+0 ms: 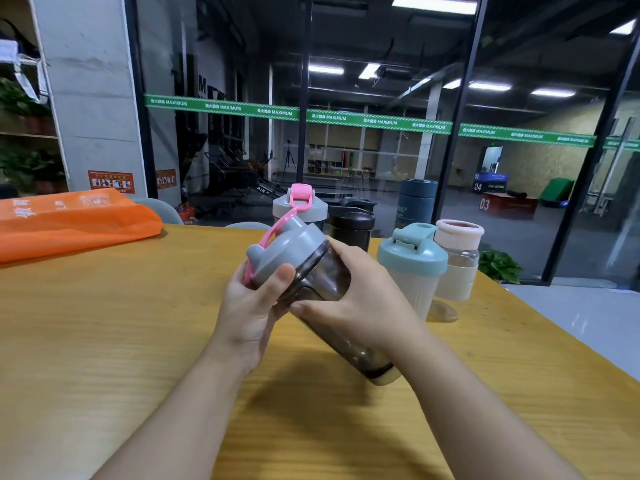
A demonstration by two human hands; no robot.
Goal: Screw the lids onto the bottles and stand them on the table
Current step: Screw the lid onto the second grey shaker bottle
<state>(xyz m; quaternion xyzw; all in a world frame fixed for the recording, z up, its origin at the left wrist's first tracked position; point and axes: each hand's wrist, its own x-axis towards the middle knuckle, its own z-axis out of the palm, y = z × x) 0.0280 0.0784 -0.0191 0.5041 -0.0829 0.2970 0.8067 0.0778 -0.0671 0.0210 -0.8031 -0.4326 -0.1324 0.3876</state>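
The smoky bottle (332,306) is partly hidden by both hands, so its neck thread cannot be seen. It is tilted above the tabletop (104,341), base low toward the right. The left hand (249,306) curls its fingers (277,275) round the grey lid (287,247); the right hand (360,292) wraps the bottle's body. Behind stand capped bottles (412,268), an orange bag (69,220) and glass walls (381,98).

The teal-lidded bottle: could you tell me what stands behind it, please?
Behind the teal-lidded bottle stands a clear bottle with a pale pink lid; its left side is hidden.
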